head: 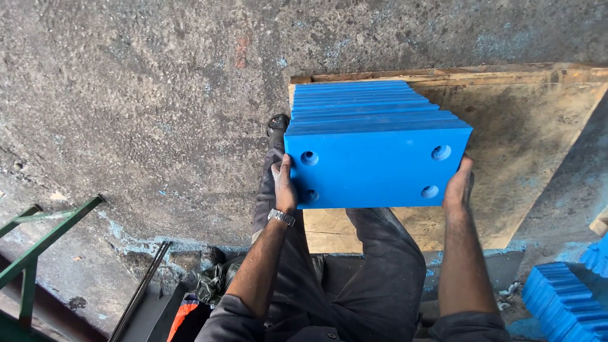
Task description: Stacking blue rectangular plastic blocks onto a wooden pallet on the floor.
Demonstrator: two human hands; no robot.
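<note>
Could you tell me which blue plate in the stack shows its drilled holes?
The top blue plate, gripped by both hands; the plates beneath show only edges.

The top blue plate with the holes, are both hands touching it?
Touching. The head view shows the left hand pressed on the left edge of the top blue plate and the right hand on its right edge.

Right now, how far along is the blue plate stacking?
Done: a stack of blue plates already sits on the wooden board. In hand: the left hand and right hand grip the top plate by its sides, over the stack. Left: more blue plates lie on the floor at right.
</note>
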